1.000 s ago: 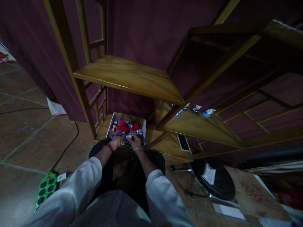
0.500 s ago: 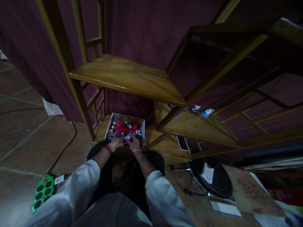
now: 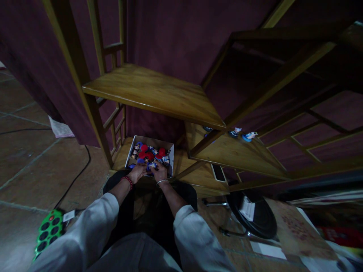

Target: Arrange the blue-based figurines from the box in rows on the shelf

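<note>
Right hand (image 3: 159,173) pinches a figurine (image 3: 152,165) at the box (image 3: 155,142) — left hand (image 3: 137,173) beside it, grip unclear.

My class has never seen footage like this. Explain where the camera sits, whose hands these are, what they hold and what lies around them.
No machine here: a person works with bare hands, filmed by one camera worn on the head, looking forward and down. The right hand, wearing a pale bracelet, holds a small figurine. The left hand, wearing red beads, is beside it; whether it grips too is unclear. An open box of figurines rests before them on a low wooden board. To the right, more figurines stand on a raised shelf, and a phone lies lower down.
</note>
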{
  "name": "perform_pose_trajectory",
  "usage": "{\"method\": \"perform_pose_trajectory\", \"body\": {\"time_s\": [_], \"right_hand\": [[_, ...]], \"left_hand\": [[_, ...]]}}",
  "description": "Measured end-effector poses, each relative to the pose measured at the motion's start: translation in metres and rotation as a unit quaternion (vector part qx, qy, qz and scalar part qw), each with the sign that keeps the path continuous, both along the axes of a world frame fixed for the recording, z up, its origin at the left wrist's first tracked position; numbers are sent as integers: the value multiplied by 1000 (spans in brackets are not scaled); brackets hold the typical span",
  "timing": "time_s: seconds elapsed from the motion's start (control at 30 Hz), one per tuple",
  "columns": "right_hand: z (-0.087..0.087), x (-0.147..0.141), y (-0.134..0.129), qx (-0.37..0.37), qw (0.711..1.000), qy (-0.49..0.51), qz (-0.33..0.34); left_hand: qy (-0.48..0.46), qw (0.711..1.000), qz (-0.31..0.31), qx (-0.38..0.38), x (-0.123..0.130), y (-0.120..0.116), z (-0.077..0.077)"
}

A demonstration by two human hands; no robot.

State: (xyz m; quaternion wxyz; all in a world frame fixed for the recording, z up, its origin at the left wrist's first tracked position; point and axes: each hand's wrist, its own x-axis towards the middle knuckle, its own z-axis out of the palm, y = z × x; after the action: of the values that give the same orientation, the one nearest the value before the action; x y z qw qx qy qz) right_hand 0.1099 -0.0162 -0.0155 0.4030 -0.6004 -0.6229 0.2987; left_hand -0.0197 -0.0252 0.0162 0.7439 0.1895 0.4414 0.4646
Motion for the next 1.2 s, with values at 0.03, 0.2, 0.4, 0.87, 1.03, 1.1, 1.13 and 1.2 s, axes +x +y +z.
{"method": "perform_pose_trajectory", "body": {"time_s": [0.03,0.2,0.4,0.87,1.03,1.1,1.13,1.2], "right_hand": [[0,0,0,-1,1000,-3,0],[2,-3,0,4,1000,-21,-7],[7,-7,-1,-14,999,-41,-28],[9,-11,-3,-18,996,-80,-43],[16,-11,-2,-17,996,-80,-35],[20,-10,-2,-13,995,-91,-30],[22,-10,-2,-13,994,-101,-25],[26,-9,-2,-17,992,-122,-13]], "left_hand": [[4,1000,1,-2,0,0,-1],[7,1000,0,-10,0,2,-7],[8,1000,21,-16,0,1,-5],[5,1000,20,-9,-1,2,-8],[-1,1000,18,0,0,2,-7],[-9,1000,15,3,0,2,-6],[-13,1000,14,4,1,2,-6],[-18,1000,13,4,1,2,-5]]}}
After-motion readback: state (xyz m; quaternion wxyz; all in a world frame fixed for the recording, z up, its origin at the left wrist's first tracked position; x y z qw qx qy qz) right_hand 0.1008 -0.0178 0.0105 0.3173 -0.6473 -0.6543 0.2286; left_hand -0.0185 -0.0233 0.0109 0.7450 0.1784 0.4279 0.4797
